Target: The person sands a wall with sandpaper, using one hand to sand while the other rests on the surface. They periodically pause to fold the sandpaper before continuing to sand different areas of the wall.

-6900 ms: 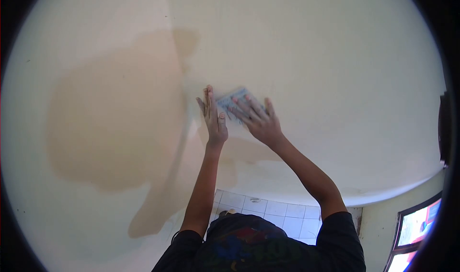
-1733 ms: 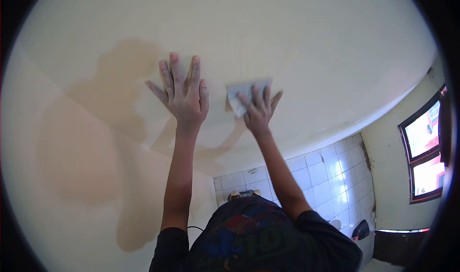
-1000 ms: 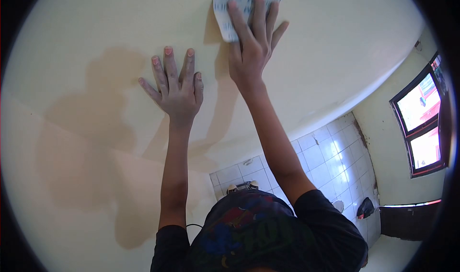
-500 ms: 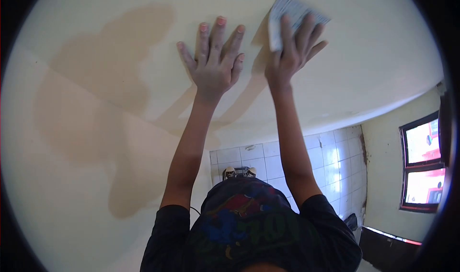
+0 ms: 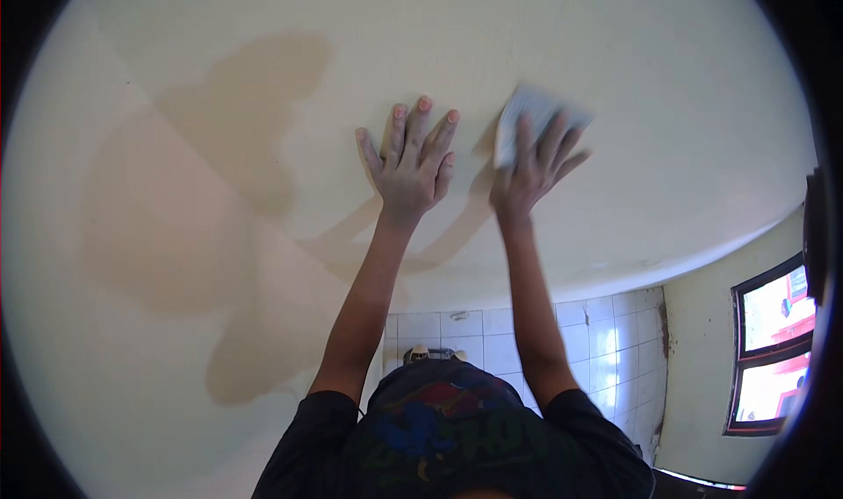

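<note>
My left hand lies flat against the pale wall, its fingers spread and nothing in it. To its right, my right hand presses a light printed sheet, paper or cloth, against the same wall. The sheet is slightly blurred and sticks out above and to the left of the fingers. Both arms reach up from the bottom of the view.
A wall corner runs down at the left, with shadows of my head and arms across it. Below are the white tiled floor and my shoes. A dark-framed window is at the right.
Both hands and the sheet appear lower in the view, and my left hand also appears further right. The camera view has shifted too, with less of the shoes showing.
</note>
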Demonstrator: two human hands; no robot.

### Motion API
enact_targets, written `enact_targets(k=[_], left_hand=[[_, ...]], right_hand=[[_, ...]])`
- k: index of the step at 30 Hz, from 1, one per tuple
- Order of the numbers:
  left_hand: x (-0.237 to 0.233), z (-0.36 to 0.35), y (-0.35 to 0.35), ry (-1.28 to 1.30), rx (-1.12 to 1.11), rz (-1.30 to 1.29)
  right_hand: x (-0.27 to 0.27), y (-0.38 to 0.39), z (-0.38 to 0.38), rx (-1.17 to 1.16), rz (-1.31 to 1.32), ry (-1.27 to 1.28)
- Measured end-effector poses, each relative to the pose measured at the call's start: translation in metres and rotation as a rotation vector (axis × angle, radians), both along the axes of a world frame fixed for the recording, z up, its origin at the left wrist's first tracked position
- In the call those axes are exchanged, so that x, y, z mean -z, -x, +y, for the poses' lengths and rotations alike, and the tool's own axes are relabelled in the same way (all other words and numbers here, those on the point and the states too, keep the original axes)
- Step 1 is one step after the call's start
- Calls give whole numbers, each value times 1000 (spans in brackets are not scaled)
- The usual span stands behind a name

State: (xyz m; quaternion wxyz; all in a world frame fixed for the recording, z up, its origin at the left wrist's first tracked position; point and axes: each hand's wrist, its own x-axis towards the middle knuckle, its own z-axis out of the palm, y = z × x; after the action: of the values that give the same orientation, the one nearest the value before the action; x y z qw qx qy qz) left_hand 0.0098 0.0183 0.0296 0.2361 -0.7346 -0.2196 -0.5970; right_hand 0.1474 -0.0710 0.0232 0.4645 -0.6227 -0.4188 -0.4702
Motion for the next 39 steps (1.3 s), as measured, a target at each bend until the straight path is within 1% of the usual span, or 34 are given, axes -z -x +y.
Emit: enact_targets(k=[2,3,4,6,7,8,9,10,11,13,14,15,17,18,19,22,23,24,25,26,27,28,29,31,32,34,35,36,37,39], left_hand=[[2,4,0,-8,27,-8],[2,4,0,-8,53,-16],[-7,-7,-5,-19,48,-22],[-8,-7,-1,65,80,-118],[-8,-8,1,54,73,-124],[-7,-6,4,87,75,-173],[-7,-3,8,118,79,-222],[-5,0,12,107,76,-225],[-3,7,18,103,75,-194],[0,9,22,96,66,-174],[0,8,21,100,60,-165],[0,8,22,103,54,-153],[0,11,22,87,53,-157],[-2,9,20,80,58,-156],[-4,4,19,73,57,-164],[-7,1,19,78,83,-144],[-6,1,19,78,159,-194],[-7,0,18,75,236,-242],[-10,4,21,66,238,-244],[-10,3,21,93,272,-296],[-10,1,22,122,308,-348],[-8,1,23,120,313,-351],[-8,3,25,110,333,-328],[-8,2,27,98,353,-304],[-10,2,26,91,331,-291],[-13,2,24,80,311,-291],[-14,0,23,109,305,-279],[-13,-3,25,139,294,-266],[-13,-3,27,135,284,-272],[-17,-6,25,122,419,-348]], right_hand=[[-102,10,-4,9,-19,-79],[-133,17,-5,-5,-23,-105],[-147,17,-12,-11,-29,-116],[-157,33,-4,2,-63,-96],[-138,37,-2,6,-79,2],[-99,41,4,12,-95,99],[-53,45,11,-61,-113,119],[-5,41,16,-69,-189,130],[33,37,21,-42,-211,140],[23,42,18,-23,-244,145],[11,36,19,-41,-194,131],[-22,41,16,-58,-141,116],[-120,55,11,-23,-89,30],[-170,58,6,-16,-113,-10],[-202,60,1,-9,-136,-50],[-226,69,9,-19,-133,-138],[-211,74,10,-19,-128,-38],[-178,79,10,-18,-123,60],[-135,83,22,42,-176,160],[-86,83,30,-54,-214,170],[-39,80,32,-77,-224,192],[-14,74,30,-100,-236,214],[-22,67,28,-96,-245,211],[-55,57,18,-23,-384,210],[-92,57,10,-79,-304,220],[-182,64,-5,-5,-187,162],[-224,65,-8,-8,-185,44],[-253,65,-9,-17,-179,-72],[-265,68,-4,-28,-184,-75],[-283,76,3,-1,-178,-203]])
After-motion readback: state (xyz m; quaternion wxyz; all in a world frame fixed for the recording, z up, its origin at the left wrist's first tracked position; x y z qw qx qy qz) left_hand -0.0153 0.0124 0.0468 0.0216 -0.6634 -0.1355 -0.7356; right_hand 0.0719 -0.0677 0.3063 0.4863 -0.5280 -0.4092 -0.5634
